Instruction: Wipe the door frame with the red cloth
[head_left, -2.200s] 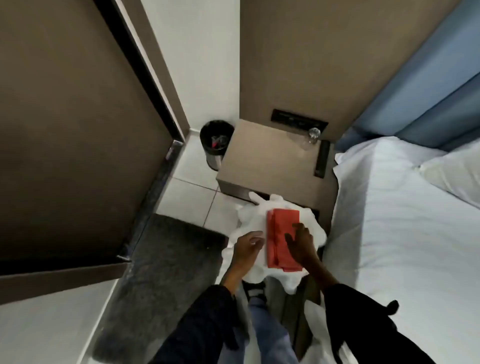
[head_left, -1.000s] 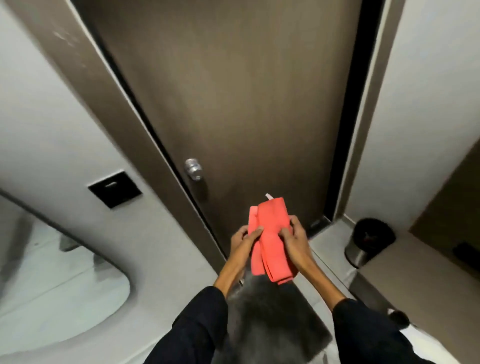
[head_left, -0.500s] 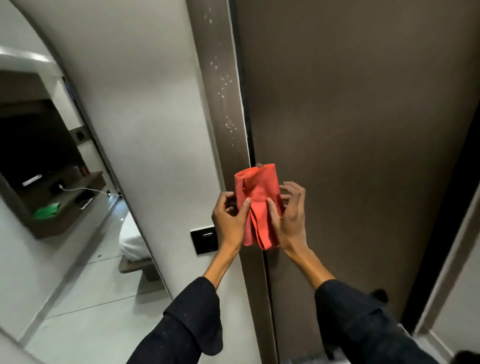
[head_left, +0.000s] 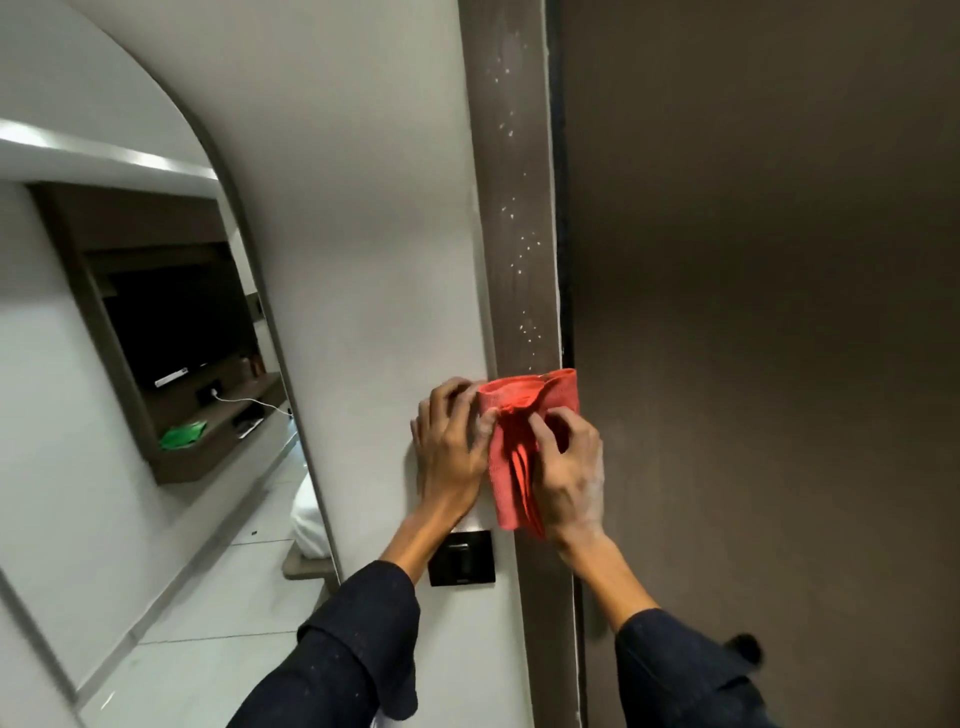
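Both hands pinch the folded red cloth (head_left: 519, 447) between them, left hand (head_left: 451, 447) closed on its left edge, right hand (head_left: 569, 467) gripping its right side with fingers curled in. Cloth sits in front of the door frame (head_left: 519, 234), just below the white specks (head_left: 522, 249) on it. Black switch (head_left: 462, 558) lies left of the frame, below the hands; door (head_left: 753, 312) is right of the frame.

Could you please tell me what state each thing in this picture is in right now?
red cloth: bunched and folded, held by both hands in front of the door frame.
door frame: speckled with pale spots above the cloth.
door: closed.
left hand: gripping the cloth's left edge.
right hand: pinching the cloth's folds.
wall switch: position cannot be told.
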